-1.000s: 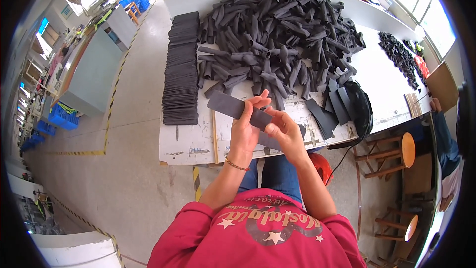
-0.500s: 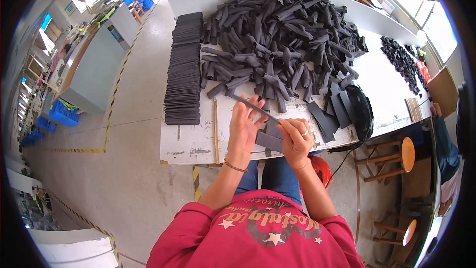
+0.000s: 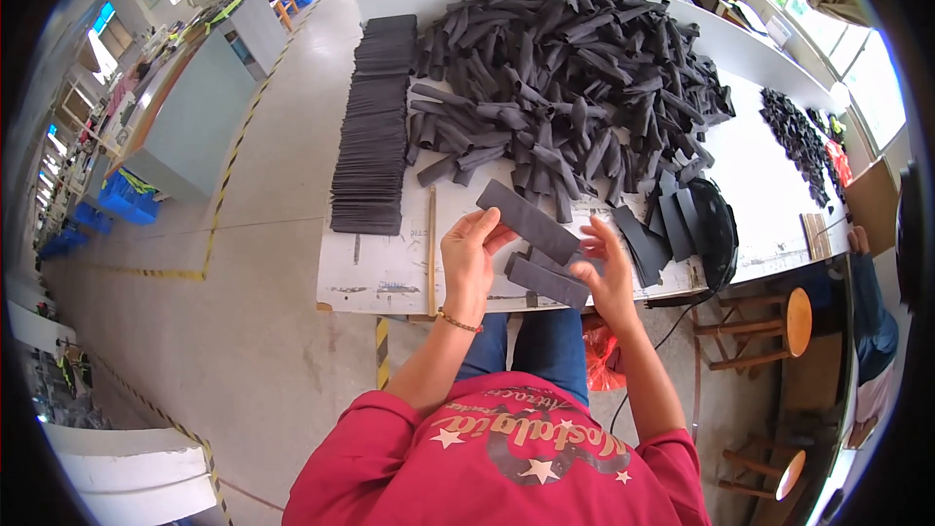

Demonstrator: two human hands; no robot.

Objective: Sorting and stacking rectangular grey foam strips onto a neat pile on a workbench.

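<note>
A flat dark grey fabric strip (image 3: 531, 225) hangs slantwise above the near edge of the table. My left hand (image 3: 471, 258) pinches its left end between thumb and fingers. At the strip's other end is my right hand (image 3: 610, 278), with fingers apart and the thumb close to the strip; I cannot tell if it touches. Below the held strip, several flat strips (image 3: 547, 282) lie on the table edge between my hands. A big heap of curled dark strips (image 3: 575, 88) covers the table's back. To its left runs a long, tightly packed row of flattened strips (image 3: 370, 136).
A wooden stick (image 3: 432, 253) lies left of my hands on the white table (image 3: 375, 273). Right of them are loose flat pieces (image 3: 643, 245) and a black rounded object (image 3: 719, 234) with a cord. Small black pieces (image 3: 799, 141) lie far right. Stools (image 3: 797, 321) stand beside the table.
The strip has turned from edge-on to showing its broad face. My left hand has closed on its left end, and my right hand has loosened and moved slightly right.
</note>
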